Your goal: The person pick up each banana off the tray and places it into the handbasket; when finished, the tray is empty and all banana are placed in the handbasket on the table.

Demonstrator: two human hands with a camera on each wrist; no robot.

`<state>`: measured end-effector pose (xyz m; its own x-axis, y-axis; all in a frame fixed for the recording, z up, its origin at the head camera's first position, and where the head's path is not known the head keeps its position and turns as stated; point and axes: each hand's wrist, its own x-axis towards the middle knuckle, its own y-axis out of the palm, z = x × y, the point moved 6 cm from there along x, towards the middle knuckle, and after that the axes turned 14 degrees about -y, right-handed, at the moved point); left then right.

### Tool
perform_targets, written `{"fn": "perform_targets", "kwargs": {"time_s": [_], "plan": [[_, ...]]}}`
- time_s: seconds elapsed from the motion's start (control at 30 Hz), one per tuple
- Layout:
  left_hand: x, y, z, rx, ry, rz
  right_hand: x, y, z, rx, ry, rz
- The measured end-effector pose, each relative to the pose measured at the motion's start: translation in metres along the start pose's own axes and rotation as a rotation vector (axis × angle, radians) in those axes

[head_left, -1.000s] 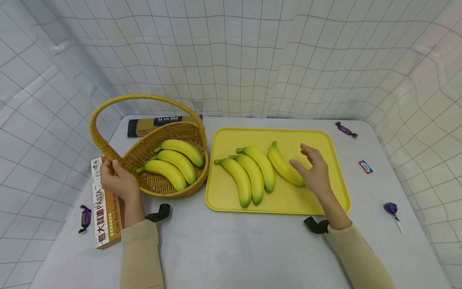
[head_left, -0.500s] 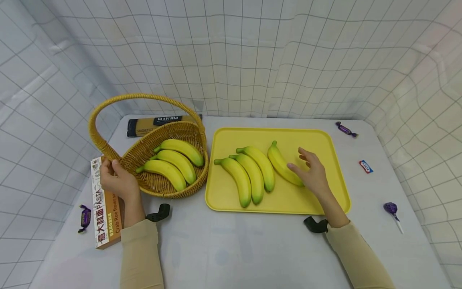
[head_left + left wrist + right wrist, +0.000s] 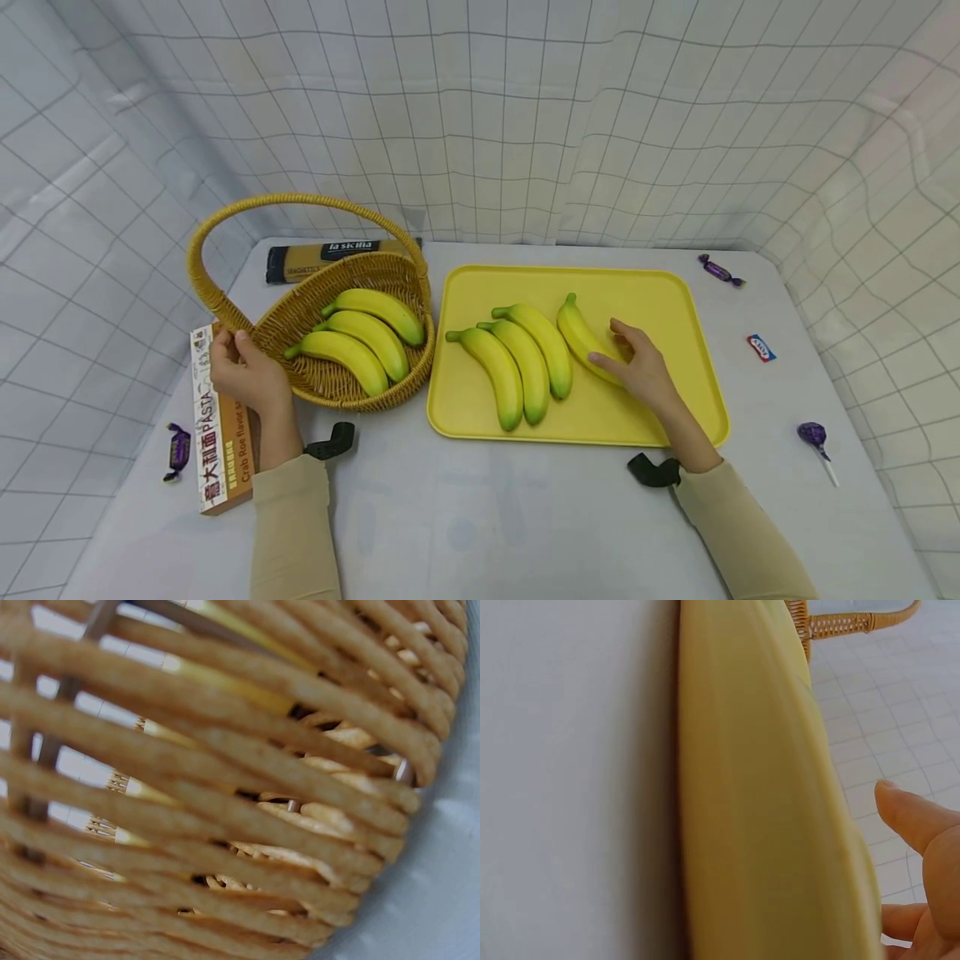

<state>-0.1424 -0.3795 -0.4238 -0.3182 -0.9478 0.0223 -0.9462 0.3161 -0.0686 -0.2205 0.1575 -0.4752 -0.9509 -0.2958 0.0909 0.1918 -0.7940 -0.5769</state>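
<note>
The right hand (image 3: 637,371) lies on the rightmost banana (image 3: 587,339) on the yellow tray (image 3: 675,292), its fingers curled over the fruit's lower end and the thumb against its side. From the right wrist camera that banana fills the frame (image 3: 765,810), with a fingertip (image 3: 911,817) just beside it. Three more bananas (image 3: 525,362) lie side by side on the tray to the left, close to the held one.

The left hand (image 3: 243,371) grips the near-left rim of the wicker basket (image 3: 330,387) where the handle meets it, fingers wrapped round the weave. The left wrist camera shows only the woven wall (image 3: 225,810) at very close range. Three bananas (image 3: 360,337) lie inside the basket.

A pasta box (image 3: 217,433) lies under the left wrist, touching the basket. A dark packet of spaghetti (image 3: 330,254) lies behind the basket. Wrapped sweets (image 3: 178,452) and a lollipop (image 3: 816,437) lie scattered on the white table (image 3: 487,517).
</note>
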Motion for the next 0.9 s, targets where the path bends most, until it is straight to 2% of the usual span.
{"fn": "perform_targets", "kwargs": {"time_s": [0.3, 0.5, 0.9], "plan": [[0.001, -0.002, 0.003, -0.015, 0.016, 0.022, 0.000, 0.004, -0.001, -0.018, -0.008, 0.013], [0.002, -0.001, 0.002, -0.013, 0.005, 0.010, 0.000, 0.005, -0.001, -0.025, -0.025, 0.003], [-0.022, -0.004, -0.025, -0.020, -0.001, 0.005, -0.001, 0.005, -0.004, -0.049, -0.012, 0.016]]}}
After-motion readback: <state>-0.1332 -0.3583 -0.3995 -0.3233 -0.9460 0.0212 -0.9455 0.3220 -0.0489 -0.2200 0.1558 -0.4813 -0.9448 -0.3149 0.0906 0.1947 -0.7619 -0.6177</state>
